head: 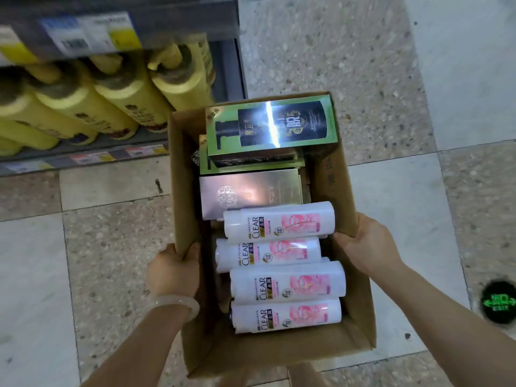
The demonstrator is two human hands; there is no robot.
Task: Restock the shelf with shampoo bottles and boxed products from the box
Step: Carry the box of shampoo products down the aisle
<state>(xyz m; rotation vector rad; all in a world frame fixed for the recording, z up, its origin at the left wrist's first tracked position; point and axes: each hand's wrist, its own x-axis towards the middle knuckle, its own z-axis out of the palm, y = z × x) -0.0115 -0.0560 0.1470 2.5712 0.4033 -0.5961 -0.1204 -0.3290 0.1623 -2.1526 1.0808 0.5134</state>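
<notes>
gripped cardboard box (332,174) walls with left hand (174,270) and right hand (367,244) (right fingertips hidden inside); shelf (83,157) labels blurred.

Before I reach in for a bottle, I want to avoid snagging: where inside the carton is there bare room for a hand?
Free: the bare floor of the brown cardboard carton at its near end, below the nearest white CLEAR bottle, and a narrow strip along the right wall beside the boxes. Crowded: the middle and far end, with four bottles, a silver box and green boxes.

Left hand (174,270) grip curled over a box wall, right hand (365,244) likewise, forearms extended
</notes>
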